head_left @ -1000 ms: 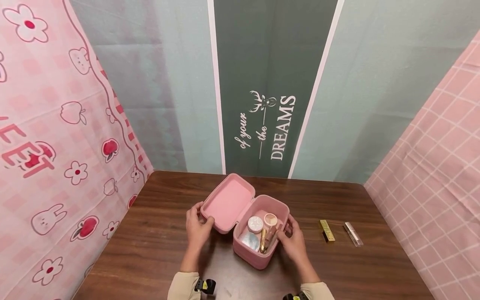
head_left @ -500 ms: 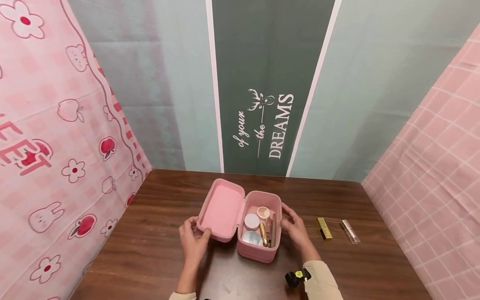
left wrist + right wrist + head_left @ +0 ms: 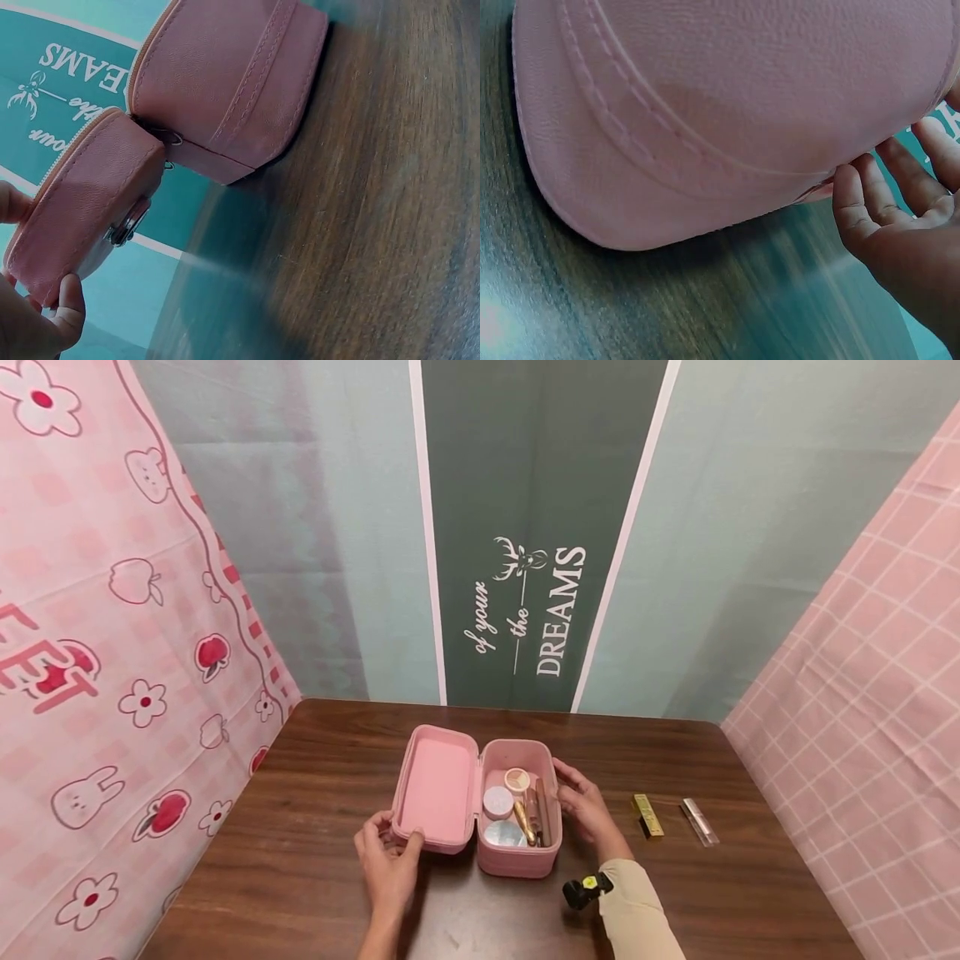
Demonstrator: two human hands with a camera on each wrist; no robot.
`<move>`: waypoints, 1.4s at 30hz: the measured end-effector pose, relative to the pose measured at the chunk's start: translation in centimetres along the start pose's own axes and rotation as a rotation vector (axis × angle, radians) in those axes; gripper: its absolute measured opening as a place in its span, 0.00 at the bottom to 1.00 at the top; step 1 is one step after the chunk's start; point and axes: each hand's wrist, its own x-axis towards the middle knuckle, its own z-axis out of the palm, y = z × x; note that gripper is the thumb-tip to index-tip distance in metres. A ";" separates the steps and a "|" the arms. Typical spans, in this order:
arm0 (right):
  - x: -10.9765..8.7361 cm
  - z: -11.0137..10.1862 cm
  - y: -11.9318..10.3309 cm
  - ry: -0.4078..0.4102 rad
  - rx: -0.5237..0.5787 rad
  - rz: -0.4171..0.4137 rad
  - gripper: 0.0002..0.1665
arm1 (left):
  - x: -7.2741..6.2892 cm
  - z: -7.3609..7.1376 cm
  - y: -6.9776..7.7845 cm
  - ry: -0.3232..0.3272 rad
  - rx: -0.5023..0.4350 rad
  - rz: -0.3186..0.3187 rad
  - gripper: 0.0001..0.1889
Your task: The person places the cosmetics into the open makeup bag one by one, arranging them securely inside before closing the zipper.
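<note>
A pink makeup case [image 3: 517, 862] stands unzipped on the table, its lid [image 3: 437, 789] folded out to the left. My left hand [image 3: 386, 866] grips the lid's near left corner, thumb on the rim and fingers beneath. In the left wrist view a metal clasp [image 3: 127, 223] hangs from the lid's outer face. At the case's right wall my right hand [image 3: 588, 810] holds on, with its bent fingers [image 3: 849, 199] against the side. Inside lie a white round compact [image 3: 498, 802], a tricolour round palette [image 3: 517, 780], a silvery disc [image 3: 504, 835], a gold tube [image 3: 522, 818] and pinkish-brown tubes [image 3: 546, 814].
To the right on the dark wood table [image 3: 735, 893] lie a gold lipstick-like stick [image 3: 648, 816] and a clear slim tube [image 3: 699, 822]. Printed cloths hang behind the table and on both sides, close to its edges.
Both hands have turned the case so it sits square to the table, and its lid has swung nearer and to the left. The stick and tube at right stay put.
</note>
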 end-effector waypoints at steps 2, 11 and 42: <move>-0.1 0.1 -0.1 0.022 -0.003 0.009 0.34 | 0.0 -0.1 0.0 -0.012 0.023 0.014 0.24; -2.2 1.0 -1.8 0.135 -0.297 -0.024 0.24 | 1.0 -1.2 -0.2 -0.122 0.102 0.170 0.33; -6.4 -6.8 -0.5 0.546 -0.782 -0.431 0.38 | 1.6 -1.7 -1.5 -0.172 0.139 0.443 0.44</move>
